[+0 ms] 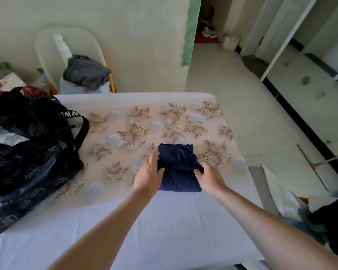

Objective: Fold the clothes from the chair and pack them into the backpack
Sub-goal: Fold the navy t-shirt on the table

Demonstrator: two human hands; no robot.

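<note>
Folding stage of a packing task, seen from the head camera. Navy garment (pixel 179 162) lies as a compact packet on the flowered cloth (pixel 125 123), near the cloth's near edge, where the white sheet (pixel 164 221) begins. Left hand (pixel 147 175) grasps the packet's left edge, thumb on top and fingers alongside. Right hand (pixel 210 177) grasps the right edge with fingers curled onto the fabric. Both arms reach in from the near side.

Progress, as judged: this garment looks folded or nearly so but is not yet packed. Backpack (pixel 27 162) stands well apart to the left on the same surface, its mouth open. Something pale shows inside, though whether it is clothing cannot be told. Chair (pixel 47 47) beyond the far edge holds grey clothes (pixel 86 73) in a loose heap, with paler items under and behind them, so more folding and packing remain.

Orientation: the packet is close to square. Its slightly longer axis appears to run away from the person, toward the far edge of the surface. Two small corners stick up at the far end, and the near end is a smooth rounded fold. The hands hold the two long sides.
</note>
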